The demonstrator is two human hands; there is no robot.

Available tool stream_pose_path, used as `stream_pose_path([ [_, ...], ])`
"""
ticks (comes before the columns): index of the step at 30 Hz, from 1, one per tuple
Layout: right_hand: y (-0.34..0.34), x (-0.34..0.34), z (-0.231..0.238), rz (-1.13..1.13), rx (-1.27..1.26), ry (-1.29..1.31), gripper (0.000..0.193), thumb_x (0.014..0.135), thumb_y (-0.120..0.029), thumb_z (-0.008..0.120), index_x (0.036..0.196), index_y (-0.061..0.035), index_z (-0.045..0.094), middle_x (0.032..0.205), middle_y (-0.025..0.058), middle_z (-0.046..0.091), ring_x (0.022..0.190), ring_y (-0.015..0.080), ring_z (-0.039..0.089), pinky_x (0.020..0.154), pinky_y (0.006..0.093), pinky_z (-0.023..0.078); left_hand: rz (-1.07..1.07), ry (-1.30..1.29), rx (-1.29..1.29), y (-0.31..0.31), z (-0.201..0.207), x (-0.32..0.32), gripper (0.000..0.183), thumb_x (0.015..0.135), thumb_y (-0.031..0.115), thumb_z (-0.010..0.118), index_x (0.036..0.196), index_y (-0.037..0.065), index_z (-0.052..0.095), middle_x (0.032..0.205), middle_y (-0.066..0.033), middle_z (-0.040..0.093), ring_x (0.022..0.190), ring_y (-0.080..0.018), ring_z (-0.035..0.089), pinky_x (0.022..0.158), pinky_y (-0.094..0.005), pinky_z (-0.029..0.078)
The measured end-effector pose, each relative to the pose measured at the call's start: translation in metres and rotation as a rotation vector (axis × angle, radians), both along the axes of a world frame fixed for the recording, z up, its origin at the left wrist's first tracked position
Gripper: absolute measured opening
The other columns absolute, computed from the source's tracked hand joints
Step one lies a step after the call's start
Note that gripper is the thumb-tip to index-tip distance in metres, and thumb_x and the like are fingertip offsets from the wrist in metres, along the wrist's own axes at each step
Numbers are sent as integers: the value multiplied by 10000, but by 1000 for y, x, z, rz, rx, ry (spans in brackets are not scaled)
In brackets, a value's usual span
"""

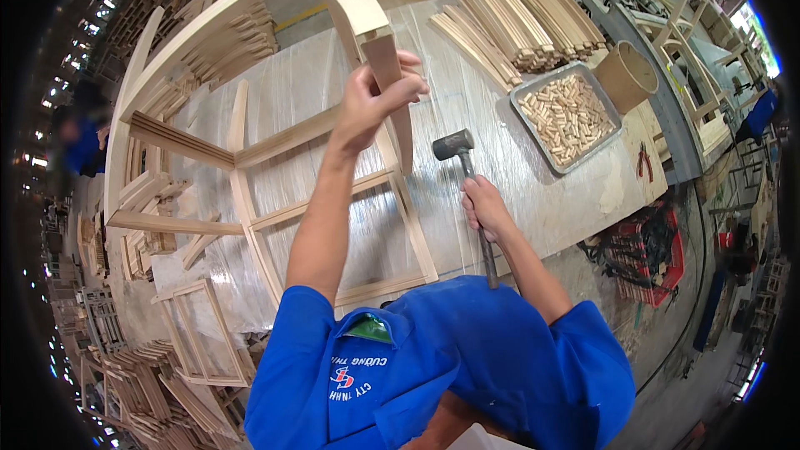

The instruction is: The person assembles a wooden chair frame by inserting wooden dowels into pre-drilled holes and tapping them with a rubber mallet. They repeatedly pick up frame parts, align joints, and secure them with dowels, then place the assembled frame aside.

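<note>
Over the bench, right hand (486,207) gripping mallet (468,192), head pointing away, seemingly upright

Two hands in shot: the left hand (372,104) up on one wooden chair frame (250,142), the right hand (485,207) around one rubber mallet (460,168). On the bench (542,192), one metal tray (523,121) of dowels, too many to count. One cardboard tube (627,75) far right. One pair of red pliers (645,162). Far side, stacked slats (517,21), uncountable.
</note>
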State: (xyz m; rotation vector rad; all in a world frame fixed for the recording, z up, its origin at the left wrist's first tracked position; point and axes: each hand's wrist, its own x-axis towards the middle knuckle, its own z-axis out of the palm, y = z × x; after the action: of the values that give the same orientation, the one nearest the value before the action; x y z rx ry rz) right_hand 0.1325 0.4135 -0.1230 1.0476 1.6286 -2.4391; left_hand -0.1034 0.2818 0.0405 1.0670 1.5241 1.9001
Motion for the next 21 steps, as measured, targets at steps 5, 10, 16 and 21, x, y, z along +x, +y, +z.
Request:
stream_pose_path([
  [5, 21, 29, 30, -124, 1047, 416, 247, 1064, -244, 570, 1171, -22, 555, 744, 84, 587, 600, 229, 581, 566, 356, 471, 16, -450, 218, -34, 39, -43, 1163, 949, 791, 494, 1541, -175, 232, 1437, -338, 491, 1336, -380, 550, 1136, -463, 492],
  [10, 36, 9, 83, -116, 1489, 812, 264, 1065, -278, 577, 1084, -14, 576, 748, 135, 601, 623, 343, 633, 566, 422, 502, 50, -746, 177, 24, 103, -71, 743, 957, 415, 735, 1341, -153, 449, 1174, -281, 629, 1033, -345, 696, 858, -460, 645],
  [16, 13, -3, 166, 5, 1556, 1377, 160, 788, -118, 702, 906, -61, 611, 760, 90, 639, 578, 272, 623, 490, 364, 488, 151, -845, 419, 45, 102, -98, 176, 958, 108, 725, 991, 78, 554, 702, -49, 623, 569, -176, 648, 505, -334, 597],
  [21, 41, -68, 130, 102, 1843, 1245, 172, 761, -113, 718, 808, -118, 554, 677, 70, 562, 552, 268, 611, 468, 385, 476, 145, -829, 393, 71, 107, -86, 136, 962, 109, 695, 977, 86, 562, 673, -33, 606, 560, -170, 637, 493, -323, 584],
])
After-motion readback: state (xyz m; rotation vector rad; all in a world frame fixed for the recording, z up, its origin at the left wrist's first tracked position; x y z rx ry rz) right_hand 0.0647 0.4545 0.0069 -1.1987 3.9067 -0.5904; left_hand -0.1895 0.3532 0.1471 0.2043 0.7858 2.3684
